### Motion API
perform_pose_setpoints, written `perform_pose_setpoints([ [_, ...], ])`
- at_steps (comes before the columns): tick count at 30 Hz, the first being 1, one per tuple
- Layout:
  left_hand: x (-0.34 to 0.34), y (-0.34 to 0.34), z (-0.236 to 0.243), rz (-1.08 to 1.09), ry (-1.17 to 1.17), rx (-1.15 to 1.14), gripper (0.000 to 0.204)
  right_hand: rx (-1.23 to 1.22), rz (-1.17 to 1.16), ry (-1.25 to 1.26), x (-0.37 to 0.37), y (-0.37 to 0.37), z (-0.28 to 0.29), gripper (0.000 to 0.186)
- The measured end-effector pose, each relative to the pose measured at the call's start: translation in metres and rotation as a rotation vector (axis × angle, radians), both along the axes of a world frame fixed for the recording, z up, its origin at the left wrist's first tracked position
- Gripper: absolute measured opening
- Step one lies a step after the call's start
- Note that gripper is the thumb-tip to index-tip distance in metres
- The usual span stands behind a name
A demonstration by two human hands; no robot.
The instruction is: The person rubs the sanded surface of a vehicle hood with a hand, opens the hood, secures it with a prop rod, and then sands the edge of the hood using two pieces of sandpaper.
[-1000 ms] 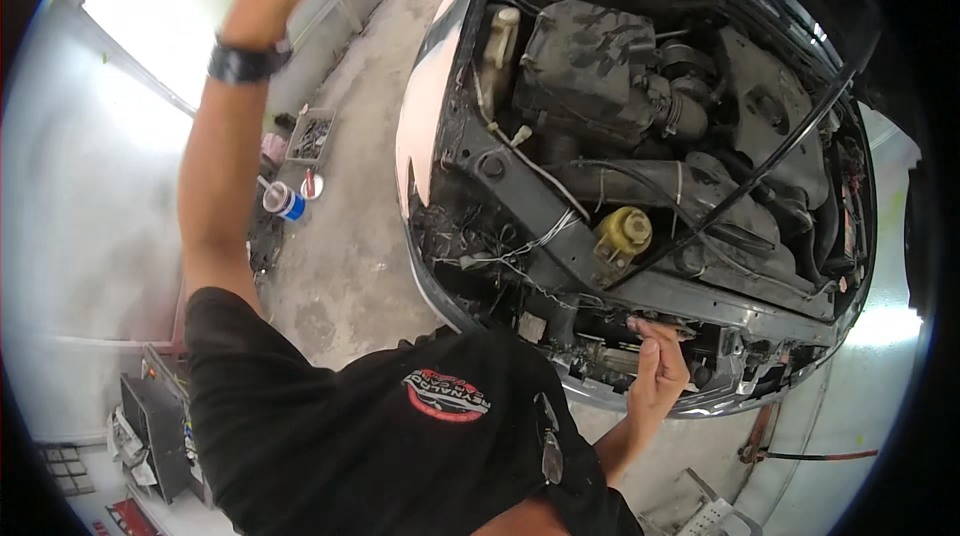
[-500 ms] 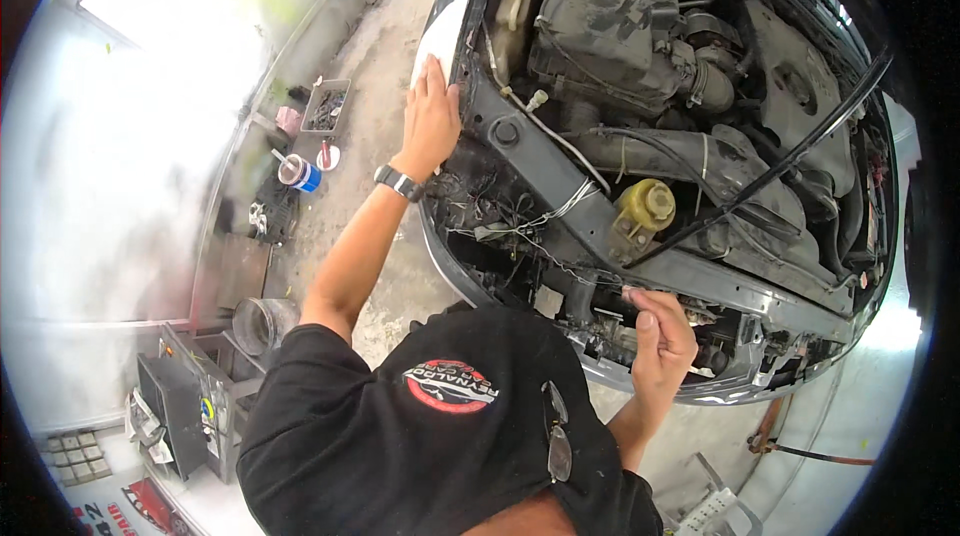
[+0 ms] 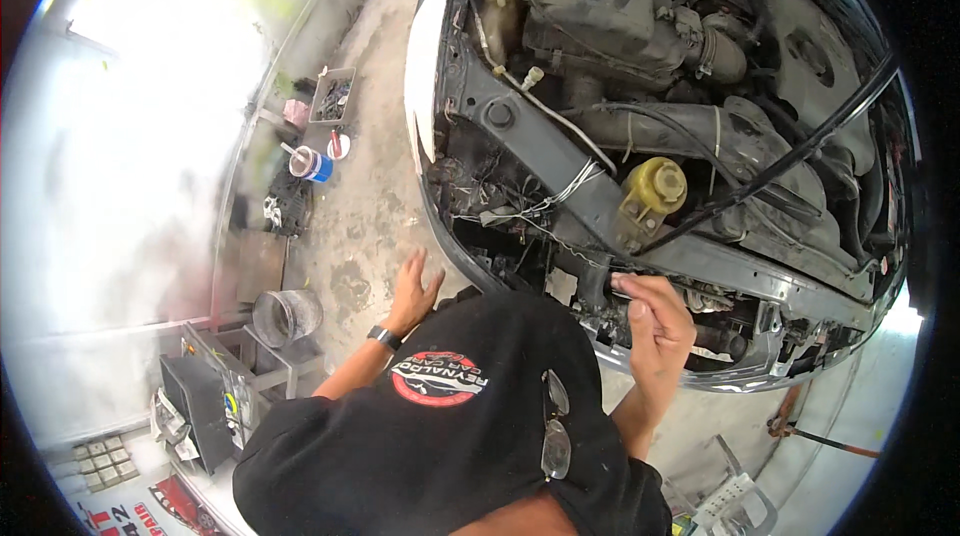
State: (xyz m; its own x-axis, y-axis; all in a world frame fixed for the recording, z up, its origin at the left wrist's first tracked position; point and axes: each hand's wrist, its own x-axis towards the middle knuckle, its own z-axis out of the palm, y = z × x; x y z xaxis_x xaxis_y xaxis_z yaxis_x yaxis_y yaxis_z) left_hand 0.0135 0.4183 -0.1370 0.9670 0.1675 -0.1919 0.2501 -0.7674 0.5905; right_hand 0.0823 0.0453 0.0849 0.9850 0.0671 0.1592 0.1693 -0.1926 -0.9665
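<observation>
My left hand (image 3: 411, 293) hangs over the concrete floor beside the front corner of the car, fingers apart and holding nothing. My right hand (image 3: 650, 331) is closed at the front of the engine bay, fingertips pinched at the lower edge of the radiator support (image 3: 752, 274); what they grip, if anything, is too small to make out. Just above it are a yellow reservoir (image 3: 662, 186) and thin loose wires (image 3: 560, 198). The headlamp area is an open cavity with dark wiring. A black air box (image 3: 590, 6) and a black prop rod (image 3: 790, 161) lie farther in.
Along the left wall (image 3: 130, 186) stand a crate of small parts (image 3: 332, 94), a blue paint can (image 3: 310, 164), a bucket (image 3: 287, 316) and a grey rack (image 3: 192, 416). A white metal frame (image 3: 725, 501) is at lower right, near a rusty bar (image 3: 790, 421).
My left hand has come down from high up, past the car's pale fender, to low over the floor. My right hand stays pinched at the front edge. The view has shifted somewhat.
</observation>
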Motion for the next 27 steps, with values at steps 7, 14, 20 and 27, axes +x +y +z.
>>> perform_pose_setpoints([
  [7, -0.091, -0.001, -0.045, 0.106, 0.527, -0.646, 0.073, 0.043, 0.253, -0.164, 0.027, 0.034, 0.026, 0.021],
  [14, -0.185, -0.017, -0.03, 0.395, 0.479, -1.099, 0.064, 0.006, 0.496, -0.124, 0.029, 0.067, 0.015, 0.024],
  [20, -0.227, -0.038, 0.037, 0.61, 0.451, -1.165, 0.077, 0.003, 0.803, -0.064, 0.03, 0.122, -0.005, 0.025],
  [27, -0.307, -0.011, -0.01, 0.932, 0.308, -1.077, 0.102, -0.022, 1.013, -0.07, -0.013, 0.201, 0.006, 0.024],
])
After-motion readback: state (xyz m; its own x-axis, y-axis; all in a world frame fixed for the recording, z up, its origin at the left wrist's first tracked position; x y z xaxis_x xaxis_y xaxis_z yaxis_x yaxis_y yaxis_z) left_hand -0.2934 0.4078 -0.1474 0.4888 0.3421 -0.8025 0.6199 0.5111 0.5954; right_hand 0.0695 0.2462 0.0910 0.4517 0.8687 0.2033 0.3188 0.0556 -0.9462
